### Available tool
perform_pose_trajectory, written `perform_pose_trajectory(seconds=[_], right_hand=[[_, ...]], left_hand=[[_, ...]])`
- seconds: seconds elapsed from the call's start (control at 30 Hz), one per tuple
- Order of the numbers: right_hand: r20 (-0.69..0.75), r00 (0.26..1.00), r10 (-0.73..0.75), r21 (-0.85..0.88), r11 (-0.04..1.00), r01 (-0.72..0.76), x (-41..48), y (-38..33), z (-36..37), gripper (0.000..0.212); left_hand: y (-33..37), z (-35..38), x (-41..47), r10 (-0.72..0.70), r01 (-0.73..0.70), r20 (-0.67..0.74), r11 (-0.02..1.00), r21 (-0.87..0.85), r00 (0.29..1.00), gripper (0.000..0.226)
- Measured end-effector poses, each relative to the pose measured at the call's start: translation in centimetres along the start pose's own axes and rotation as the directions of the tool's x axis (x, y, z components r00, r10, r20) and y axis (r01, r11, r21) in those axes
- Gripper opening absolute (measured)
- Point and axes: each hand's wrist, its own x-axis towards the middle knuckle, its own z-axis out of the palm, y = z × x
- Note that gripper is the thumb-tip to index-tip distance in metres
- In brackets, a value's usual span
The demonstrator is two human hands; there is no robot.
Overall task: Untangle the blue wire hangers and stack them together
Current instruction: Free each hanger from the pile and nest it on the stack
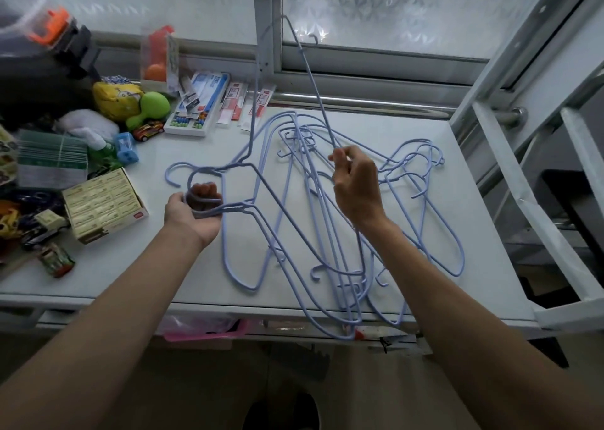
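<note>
Several light blue wire hangers (pixel 330 220) lie tangled in a pile across the middle and right of the white table (pixel 137 266). My left hand (pixel 194 210) is palm up at the left of the pile, fingers curled around the hooks of a few hangers. My right hand (pixel 354 181) pinches the wire of one raised hanger (pixel 310 80) that stands tilted up toward the window, its hook near the window frame. Parts of the pile hang over the table's front edge.
The left of the table holds a cardboard box (pixel 104 206), toy cars (pixel 148 130), a blue sharpener (pixel 127 147), a green toy (pixel 152 106) and packets (pixel 202 103). A window frame (pixel 268 37) stands behind, a metal rack (pixel 536 135) at the right.
</note>
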Motion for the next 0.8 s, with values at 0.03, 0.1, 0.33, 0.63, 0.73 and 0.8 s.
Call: perform_pose_trajectory(seconds=[0.03, 0.1, 0.33, 0.63, 0.73, 0.8], right_hand=[[-0.012, 1.000, -0.028, -0.015, 1.000, 0.027, 0.5, -0.5, -0.2, 0.024], [-0.046, 0.995, -0.086, -0.062, 0.995, 0.083, 1.5, -1.5, -0.7, 0.019], [-0.065, 0.951, -0.303, -0.205, 0.936, 0.284, 3.6, -4.0, -3.1, 0.019], [0.000, 0.925, -0.381, -0.320, 0.876, 0.361, 3.7, -3.0, -3.8, 0.006], [0.043, 0.883, -0.468, -0.366, 0.814, 0.450, 3.8, -3.7, -4.2, 0.007], [0.056, 0.851, -0.523, -0.362, 0.783, 0.505, 3.7, -4.0, -4.3, 0.005]], left_hand=[[0.1, 0.0, 0.0, -0.002, 0.002, 0.009, 1.000, 0.003, 1.000, 0.043], [0.3, 0.0, 0.0, 0.001, -0.001, 0.020, 1.000, 0.010, 1.000, 0.046], [0.5, -0.1, -0.2, -0.001, 0.000, 0.035, 0.999, 0.036, 0.999, 0.051], [0.3, 0.3, -0.7, 0.011, -0.012, 0.024, 0.999, 0.042, 1.000, 0.045], [0.4, 0.2, -0.7, 0.004, -0.006, 0.025, 0.999, 0.050, 1.000, 0.040], [0.4, 0.1, -0.6, -0.003, 0.002, 0.023, 0.998, 0.063, 1.000, 0.036]])
